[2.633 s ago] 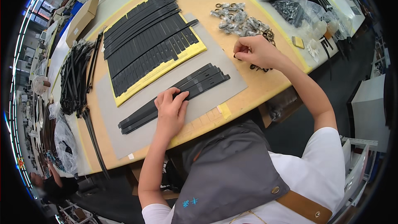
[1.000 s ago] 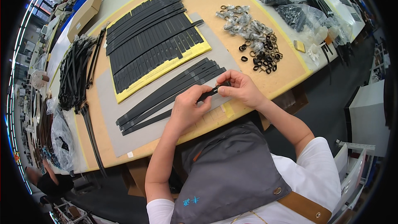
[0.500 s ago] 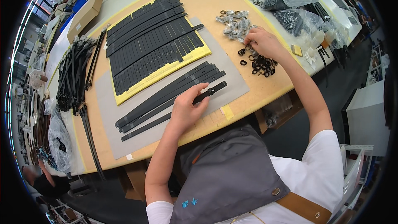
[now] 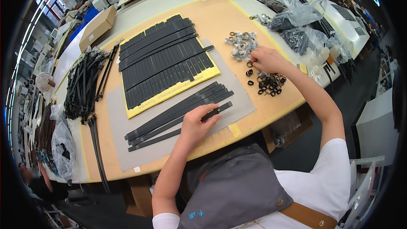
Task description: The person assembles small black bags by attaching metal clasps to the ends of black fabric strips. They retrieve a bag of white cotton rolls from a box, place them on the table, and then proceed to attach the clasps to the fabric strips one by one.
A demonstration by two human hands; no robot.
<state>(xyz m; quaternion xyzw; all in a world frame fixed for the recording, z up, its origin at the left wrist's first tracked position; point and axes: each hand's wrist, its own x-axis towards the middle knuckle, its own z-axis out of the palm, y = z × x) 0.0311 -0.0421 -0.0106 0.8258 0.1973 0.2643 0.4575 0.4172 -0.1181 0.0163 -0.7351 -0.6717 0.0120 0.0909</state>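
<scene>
My left hand (image 4: 196, 124) is closed around a narrow black strap (image 4: 164, 135) on the grey mat, its squared end poking out past my finger and thumb. Several more black straps (image 4: 180, 111) lie fanned together just beyond it. Over on the right, my right hand (image 4: 270, 60) has its fingertips pinched at a small black ring (image 4: 249, 64). Loose black rings (image 4: 271, 85) are heaped below this hand. Silvery pieces in clear wrapping (image 4: 242, 44) lie beyond its fingertips; what they are is too small to tell.
A yellow board (image 4: 171, 92) carries rows of black straps. Bundled black straps (image 4: 82, 87) hang over the table's left side. A cardboard box (image 4: 97, 27) stands at the back left, clear plastic bags (image 4: 303, 38) at the back right. The grey mat (image 4: 123, 160) spreads under the board.
The view has shifted, so the table sits lower in it. My right hand has drawn slightly back, with a black ring now showing at its fingertips. The left hand stays at the strap.
</scene>
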